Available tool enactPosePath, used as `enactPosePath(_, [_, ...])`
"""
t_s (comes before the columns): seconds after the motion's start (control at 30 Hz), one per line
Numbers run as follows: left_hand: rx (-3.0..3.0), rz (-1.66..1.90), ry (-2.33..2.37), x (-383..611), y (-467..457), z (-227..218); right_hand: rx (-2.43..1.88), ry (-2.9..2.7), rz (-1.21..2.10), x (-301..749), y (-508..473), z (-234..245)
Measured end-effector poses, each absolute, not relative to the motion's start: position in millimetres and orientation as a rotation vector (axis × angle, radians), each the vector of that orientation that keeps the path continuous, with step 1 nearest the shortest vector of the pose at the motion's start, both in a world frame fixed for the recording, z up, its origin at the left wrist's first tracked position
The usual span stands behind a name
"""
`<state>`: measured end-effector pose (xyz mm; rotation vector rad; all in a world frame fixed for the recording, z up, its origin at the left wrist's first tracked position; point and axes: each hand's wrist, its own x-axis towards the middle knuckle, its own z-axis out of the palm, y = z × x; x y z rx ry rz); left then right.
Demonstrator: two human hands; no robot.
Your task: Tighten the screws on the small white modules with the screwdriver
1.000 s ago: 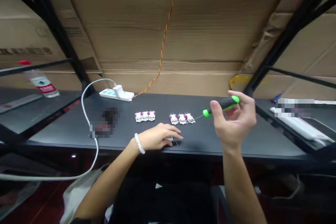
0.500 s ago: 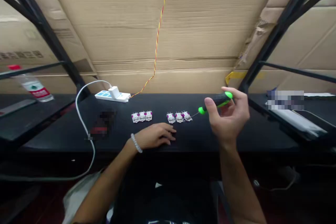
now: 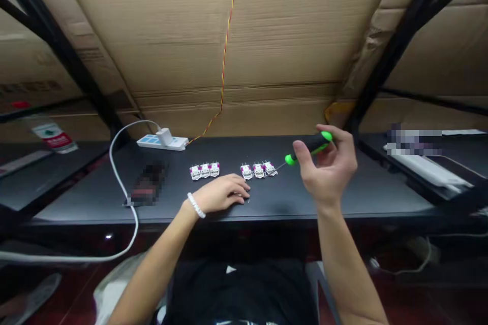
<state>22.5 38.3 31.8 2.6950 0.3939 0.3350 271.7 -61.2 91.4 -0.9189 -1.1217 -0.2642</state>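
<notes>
My right hand (image 3: 332,165) is closed round the black and green handle of a screwdriver (image 3: 310,148), held slanting down to the left. Its thin shaft reaches the rightmost of three small white and purple parts (image 3: 269,167) standing in a row; whether the tip touches it I cannot tell. My left hand (image 3: 223,193), with a pale beaded bracelet at the wrist, lies palm down on the black table (image 3: 282,198). Its fingers are loosely stretched out, just below this row. By its fingertips lies a tiny light speck. Three similar parts (image 3: 205,170) form a second row farther left.
A white power strip (image 3: 175,143) with a plugged-in charger stands at the back left, its white cable (image 3: 111,155) looping over the table. A blurred dark object (image 3: 148,183) lies near it. Shelf frames flank both sides, with a bottle (image 3: 55,137) on the left.
The view has shifted slightly and the table looks brighter. My left fingers have drawn in a little to the left, showing the tiny speck. The screwdriver stays at the rightmost part.
</notes>
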Motion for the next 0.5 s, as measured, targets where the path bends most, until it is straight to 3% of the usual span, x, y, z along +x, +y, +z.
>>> enactPosePath(0.5, [2.773, 0.331, 0.564, 8, 68, 28, -0.917, -1.124, -0.272, 276, -62, 92])
